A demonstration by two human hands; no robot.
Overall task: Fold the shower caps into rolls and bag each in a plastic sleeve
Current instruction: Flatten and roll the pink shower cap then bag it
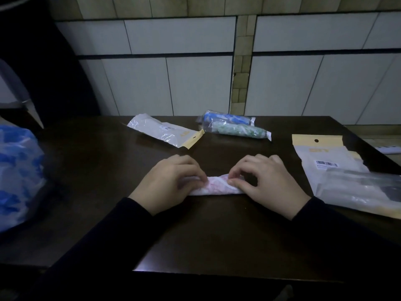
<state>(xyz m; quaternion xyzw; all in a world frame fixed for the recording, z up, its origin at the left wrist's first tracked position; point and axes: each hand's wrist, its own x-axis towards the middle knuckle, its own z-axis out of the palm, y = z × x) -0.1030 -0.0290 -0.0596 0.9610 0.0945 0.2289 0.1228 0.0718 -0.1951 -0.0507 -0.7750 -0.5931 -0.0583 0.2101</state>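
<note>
A pink-patterned shower cap (217,185), folded into a narrow strip, lies across the dark table (108,170) in front of me. My left hand (167,183) grips its left end with curled fingers. My right hand (267,181) pinches the strip's top edge near the middle, thumb underneath. Two rolled caps in clear sleeves, one blue (227,118) and one green (240,129), lie at the back of the table. An empty white sleeve (162,130) lies to their left.
A stack of flat plastic sleeves (347,179) with yellow headers lies at the right. A blue-and-white plastic bag (17,170) bulges at the left edge. A tiled wall (195,72) rises behind the table. A dark chair (43,72) stands at the far left.
</note>
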